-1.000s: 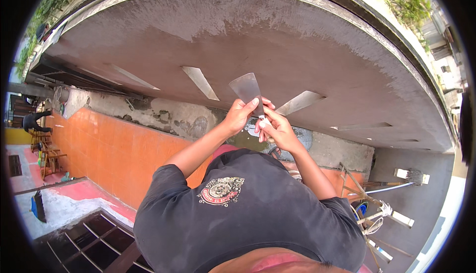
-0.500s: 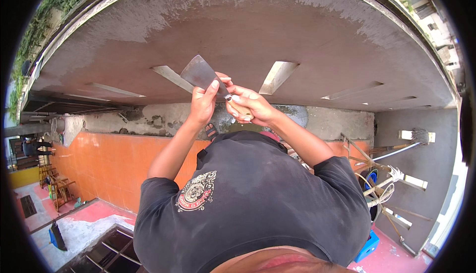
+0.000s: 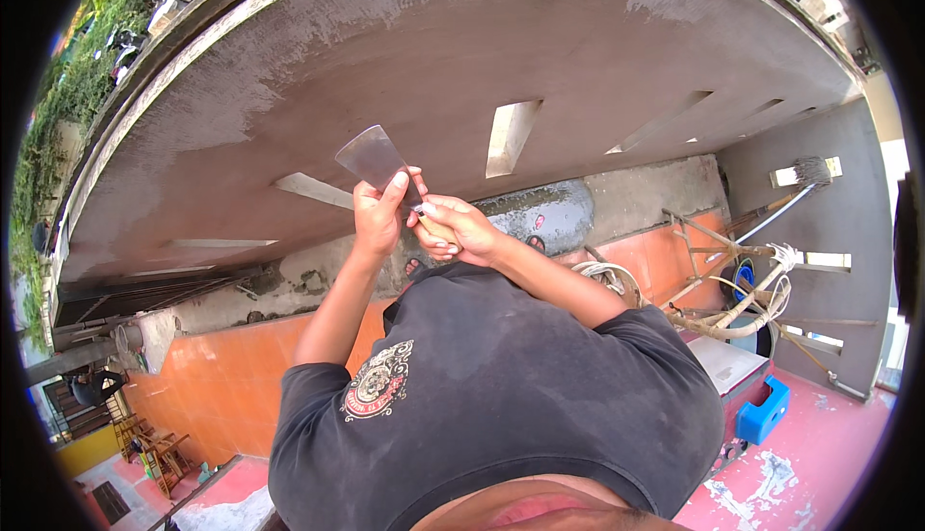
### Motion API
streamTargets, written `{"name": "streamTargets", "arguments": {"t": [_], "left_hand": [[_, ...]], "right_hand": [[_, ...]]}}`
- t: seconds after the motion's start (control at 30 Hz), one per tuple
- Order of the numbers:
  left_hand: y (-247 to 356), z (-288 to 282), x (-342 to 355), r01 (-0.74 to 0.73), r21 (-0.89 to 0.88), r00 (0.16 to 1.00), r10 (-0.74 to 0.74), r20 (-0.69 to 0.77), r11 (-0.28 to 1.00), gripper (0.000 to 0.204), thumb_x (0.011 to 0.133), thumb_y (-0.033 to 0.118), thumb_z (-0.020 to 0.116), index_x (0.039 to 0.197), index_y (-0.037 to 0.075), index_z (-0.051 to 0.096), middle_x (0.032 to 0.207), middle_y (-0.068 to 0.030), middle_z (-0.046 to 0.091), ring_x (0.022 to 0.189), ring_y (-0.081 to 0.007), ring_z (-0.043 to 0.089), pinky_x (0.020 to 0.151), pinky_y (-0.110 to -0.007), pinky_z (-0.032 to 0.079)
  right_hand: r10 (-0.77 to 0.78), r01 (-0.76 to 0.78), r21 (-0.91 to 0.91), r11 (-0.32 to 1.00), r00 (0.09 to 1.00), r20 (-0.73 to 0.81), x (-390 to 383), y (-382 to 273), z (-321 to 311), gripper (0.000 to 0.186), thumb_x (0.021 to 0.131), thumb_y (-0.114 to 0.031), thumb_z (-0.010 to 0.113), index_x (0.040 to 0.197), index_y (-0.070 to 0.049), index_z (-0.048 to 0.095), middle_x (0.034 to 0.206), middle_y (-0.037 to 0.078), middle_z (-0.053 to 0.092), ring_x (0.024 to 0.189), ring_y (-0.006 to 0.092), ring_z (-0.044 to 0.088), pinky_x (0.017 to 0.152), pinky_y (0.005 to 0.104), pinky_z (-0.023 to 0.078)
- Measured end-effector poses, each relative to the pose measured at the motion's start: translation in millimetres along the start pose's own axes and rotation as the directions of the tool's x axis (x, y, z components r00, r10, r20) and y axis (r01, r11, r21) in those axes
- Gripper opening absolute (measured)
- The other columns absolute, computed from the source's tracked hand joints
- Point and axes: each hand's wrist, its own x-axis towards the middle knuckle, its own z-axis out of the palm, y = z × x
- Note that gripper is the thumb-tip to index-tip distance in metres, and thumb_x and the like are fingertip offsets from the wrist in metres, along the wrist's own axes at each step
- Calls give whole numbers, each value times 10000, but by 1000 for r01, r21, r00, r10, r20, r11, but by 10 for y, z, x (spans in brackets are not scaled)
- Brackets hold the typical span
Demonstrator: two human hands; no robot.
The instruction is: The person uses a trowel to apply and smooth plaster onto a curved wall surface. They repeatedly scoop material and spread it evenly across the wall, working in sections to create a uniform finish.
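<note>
- Grey metal scraper [image 3: 374,155] with a wooden handle [image 3: 439,229], held up in front of the brown-grey wall [image 3: 434,59], blade slanting up and left across it.
- Your left hand [image 3: 379,218]: clamped on the blade's base, thumb flat on the near face, fingertips showing past the edge on the wall side.
- Your right hand [image 3: 461,227]: wrapped round the handle, in front of the wall's lower part. Just beside your left hand; can't tell if the two touch.
- Pale slot [image 3: 514,138] cut in the wall, right of the scraper; second slot [image 3: 313,190] in the wall, left of it.
- At the wall's foot: rounded grey patch [image 3: 568,208], wet-looking, one of your sandals [image 3: 536,242] beside it.
- Orange tiled surface [image 3: 231,377]: runs along the wall, on your side of the concrete strip [image 3: 646,189].
- Near the wall's right end: bristly brush [image 3: 811,172] on a pole, lashed poles, coiled rope.
- Far toward the wall's left end: another person [image 3: 94,386], dark clothes, near wooden chairs [image 3: 159,454].
</note>
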Motion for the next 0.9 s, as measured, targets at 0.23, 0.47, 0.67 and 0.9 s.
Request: {"name": "streamTargets", "arguments": {"t": [0.23,0.47,0.67,0.9], "left_hand": [[-227,511,114,-57,-181,997,48,-56,982,352,1032,355,585,982,8,625,800,-128,659,647,-153,619,435,-230,402],[-303,893,181,-61,-198,998,59,-13,978,366,1054,378,532,920,46,608,783,-83,593,746,-194,588,742,-370,513],[-72,725,131,36,-187,997,-49,-66,982,392,1056,418,526,985,48,632,885,-73,676,838,-159,668,684,-286,515],[399,43,302,-103,-265,982,56,-181,959,389,1064,409,506,1004,47,636,861,-75,675,819,-179,651,801,-371,516]], "right_hand": [[15,-15,-54,998,1000,-10,-383,-266,-145,234,1075,-296,510,1087,-67,559,614,-29,406,462,45,328,423,215,274],[10,-17,-267,963,1000,-26,-672,-596,-347,213,1033,-225,591,1147,-49,556,633,-45,410,483,38,305,440,225,251],[4,36,-281,959,990,138,-519,-834,-266,441,1092,-313,457,1385,13,507,738,31,531,508,57,409,468,216,345],[-40,81,-298,951,989,140,187,-700,195,344,1081,-265,470,1356,-60,481,974,185,653,606,127,591,476,232,427]]}}
